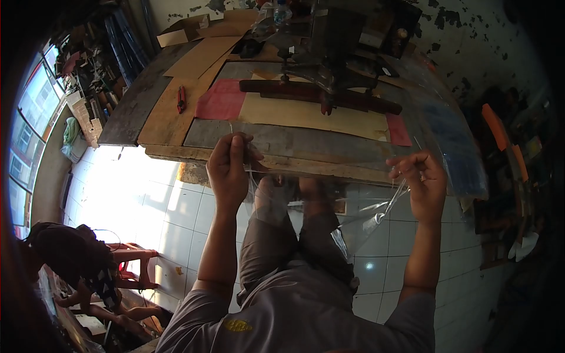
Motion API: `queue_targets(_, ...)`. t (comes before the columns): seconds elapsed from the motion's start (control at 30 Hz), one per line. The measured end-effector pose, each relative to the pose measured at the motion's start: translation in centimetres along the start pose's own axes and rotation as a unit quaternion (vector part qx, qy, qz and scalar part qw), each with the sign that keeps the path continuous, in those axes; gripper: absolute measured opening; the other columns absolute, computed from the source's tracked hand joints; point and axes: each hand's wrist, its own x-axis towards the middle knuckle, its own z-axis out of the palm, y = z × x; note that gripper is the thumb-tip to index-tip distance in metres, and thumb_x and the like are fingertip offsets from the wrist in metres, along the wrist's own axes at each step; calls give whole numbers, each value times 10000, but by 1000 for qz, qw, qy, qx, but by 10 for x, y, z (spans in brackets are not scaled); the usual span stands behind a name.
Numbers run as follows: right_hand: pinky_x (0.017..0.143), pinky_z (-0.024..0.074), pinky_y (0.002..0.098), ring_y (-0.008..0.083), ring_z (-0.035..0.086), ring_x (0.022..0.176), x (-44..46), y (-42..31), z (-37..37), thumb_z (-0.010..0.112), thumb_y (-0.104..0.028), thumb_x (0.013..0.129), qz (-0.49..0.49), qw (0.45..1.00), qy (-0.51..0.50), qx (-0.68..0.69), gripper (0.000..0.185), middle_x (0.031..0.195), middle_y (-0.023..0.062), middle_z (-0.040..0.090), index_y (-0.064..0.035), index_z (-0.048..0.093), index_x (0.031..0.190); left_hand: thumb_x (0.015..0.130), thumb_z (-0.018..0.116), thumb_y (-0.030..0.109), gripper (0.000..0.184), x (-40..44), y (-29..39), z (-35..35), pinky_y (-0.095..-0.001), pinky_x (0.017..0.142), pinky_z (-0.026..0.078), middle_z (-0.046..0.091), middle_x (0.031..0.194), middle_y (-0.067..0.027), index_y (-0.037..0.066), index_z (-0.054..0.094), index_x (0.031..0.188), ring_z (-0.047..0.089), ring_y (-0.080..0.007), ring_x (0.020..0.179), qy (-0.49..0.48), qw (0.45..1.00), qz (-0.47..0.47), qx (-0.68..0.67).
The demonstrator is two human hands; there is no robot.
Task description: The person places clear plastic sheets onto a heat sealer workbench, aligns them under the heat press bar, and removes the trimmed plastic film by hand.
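A sheet of clear plastic (362,220) hangs in front of my lap, its upper part near the table's front edge. My left hand (231,162) pinches its left side, thumb pressed on the fingers. At its right side my right hand (419,175) has thumb and fingers closed on the film, which bunches into shiny folds below. Beyond the hands, on the worktable (271,140), lie a cream sheet (312,113) and pink pieces (220,100) under a dark metal machine with a long bar (321,97).
A red cutter (181,99) lies left on the table, near cardboard (203,57). A bottle (282,12) stands at the back. Bluish plastic sheets (462,156) cover the right end. Another person (65,253) is at lower left by a red stool (134,266).
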Motion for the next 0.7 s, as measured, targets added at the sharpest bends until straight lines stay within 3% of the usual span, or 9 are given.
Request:
queue_targets(0.1, 777, 584, 312, 157, 722, 818, 2, 1, 1, 695, -132, 990, -41, 999, -9, -12, 161, 875, 138, 741, -4, 601, 962, 1098, 498, 224, 296, 0, -1, -1, -275, 537, 581, 674, 756, -100, -37, 637, 1070, 672, -131, 629, 5, 1000, 6, 5)
queue_targets(0.4, 760, 574, 282, 137, 714, 809, 2, -8, -4, 729, -69, 953, 26, 999, -30, 12, 137, 841, 98, 733, -11, 606, 968, 1098, 501, 233, 306, 0, 0, -5, -263, 540, 561, 679, 749, -96, -36, 644, 1068, 669, -137, 605, 3, 1000, -22, 4)
queue_targets(0.7, 847, 533, 295, 139, 696, 861, 4, -13, -6, 721, -76, 961, 40, 998, -34, 29, 270, 910, 109, 740, 10, 580, 1175, 1100, 492, 234, 310, -1, -7, -5, -272, 539, 562, 668, 751, -92, -36, 643, 1074, 656, -138, 587, 11, 1000, -29, -5)
